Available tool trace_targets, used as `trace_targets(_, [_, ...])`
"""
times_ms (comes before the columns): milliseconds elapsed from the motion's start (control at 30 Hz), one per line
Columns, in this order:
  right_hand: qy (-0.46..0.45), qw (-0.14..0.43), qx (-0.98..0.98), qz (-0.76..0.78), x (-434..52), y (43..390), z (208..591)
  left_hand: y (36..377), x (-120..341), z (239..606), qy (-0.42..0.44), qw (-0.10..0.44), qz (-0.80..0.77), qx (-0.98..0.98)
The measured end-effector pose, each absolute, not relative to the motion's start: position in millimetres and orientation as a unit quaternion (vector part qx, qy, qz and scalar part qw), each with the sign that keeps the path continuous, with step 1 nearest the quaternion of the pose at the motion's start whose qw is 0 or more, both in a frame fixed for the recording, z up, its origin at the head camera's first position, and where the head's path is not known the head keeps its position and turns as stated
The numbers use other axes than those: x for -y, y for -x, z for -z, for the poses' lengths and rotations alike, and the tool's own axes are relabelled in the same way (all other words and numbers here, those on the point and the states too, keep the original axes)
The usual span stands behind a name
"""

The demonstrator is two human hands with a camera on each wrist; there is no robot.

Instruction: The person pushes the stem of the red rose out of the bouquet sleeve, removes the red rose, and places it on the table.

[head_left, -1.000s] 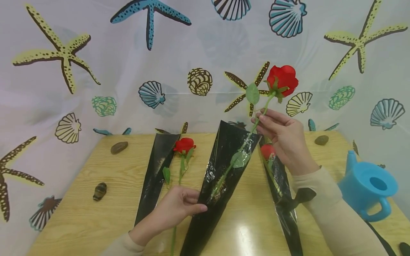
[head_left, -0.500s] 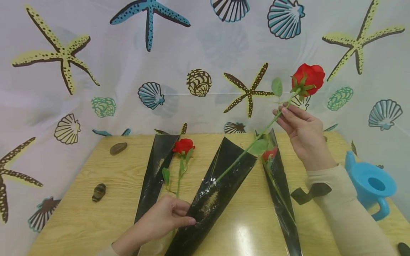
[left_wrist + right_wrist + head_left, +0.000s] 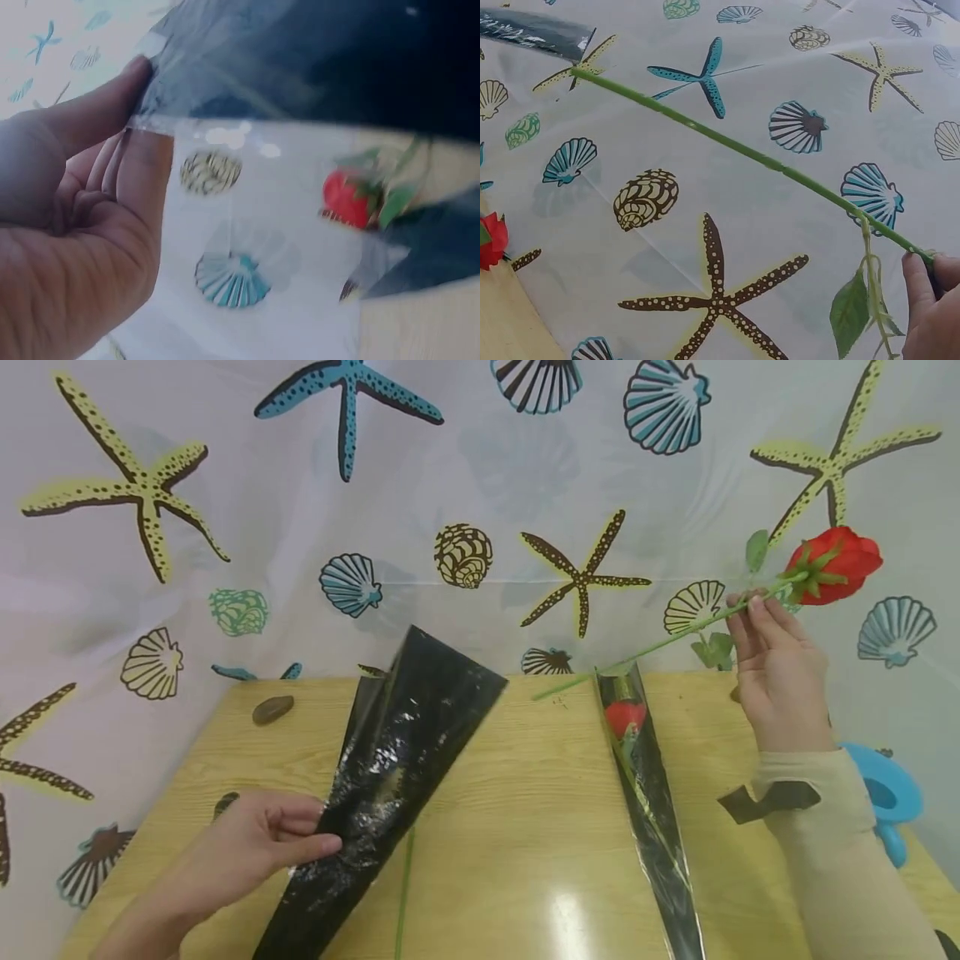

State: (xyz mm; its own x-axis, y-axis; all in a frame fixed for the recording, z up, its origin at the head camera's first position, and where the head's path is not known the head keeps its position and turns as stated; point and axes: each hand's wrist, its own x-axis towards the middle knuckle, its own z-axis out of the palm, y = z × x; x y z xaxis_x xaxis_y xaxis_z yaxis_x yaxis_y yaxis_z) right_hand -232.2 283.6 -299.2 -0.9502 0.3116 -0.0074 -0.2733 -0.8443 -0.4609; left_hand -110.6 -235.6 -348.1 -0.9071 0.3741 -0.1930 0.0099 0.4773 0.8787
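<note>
My left hand [image 3: 240, 843] pinches the edge of a black flower sleeve [image 3: 397, 743], its wide mouth tilted up to the right. My right hand [image 3: 783, 685] pinches an artificial red rose [image 3: 832, 564] just below the bloom. The rose's bare green stem [image 3: 682, 120] slants down to the left, its end outside the sleeve. Another black sleeve [image 3: 365, 693] lies mostly hidden behind the held one. Beside it a second red rose [image 3: 349, 199] shows in the left wrist view; in the head view only its lower stem shows. A third rose [image 3: 625, 718] lies inside a sleeve [image 3: 660, 810] on the table.
A blue watering can [image 3: 888, 789] stands at the right, partly behind the right arm. Stones, one of them oval [image 3: 272, 710], lie on the wooden table [image 3: 517, 827]. A white cloth [image 3: 510, 460] with starfish and shells hangs behind.
The right hand has drawn the rose up and right, its stem coming out of the sleeve. The left hand has carried the sleeve left, over the second rose and its neighbouring sleeve.
</note>
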Motion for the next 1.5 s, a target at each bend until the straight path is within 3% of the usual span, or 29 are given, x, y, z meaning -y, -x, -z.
trace_targets(200, [0.029, 0.111, 0.283, -0.952, -276, 231, 303, 121, 237, 342, -0.051, 0.132, -0.646, -0.75])
trace_targets(333, [0.037, 0.061, 0.366, -0.928, -249, 234, 323, 124, 206, 341, -0.048, 0.188, -0.759, -0.621])
trace_targets(500, [0.048, -0.013, 0.477, -0.878, -213, 231, 352, 141, 167, 342, -0.068, 0.244, -0.695, -0.673])
trace_targets(667, [0.038, -0.075, 0.562, -0.823, -182, 220, 389, 171, 158, 375, -0.061, 0.242, -0.6, -0.76])
trace_targets(833, [0.038, -0.124, 0.592, -0.795, -163, 211, 420, 189, 145, 405, -0.022, 0.216, -0.607, -0.764])
trace_targets(1167, [0.06, -0.155, 0.613, -0.773, -154, 213, 448, 215, 93, 448, 0.051, 0.184, -0.709, -0.679])
trace_targets(1500, [0.061, -0.158, 0.664, -0.728, -149, 220, 465, 213, 81, 454, 0.086, 0.159, -0.703, -0.688])
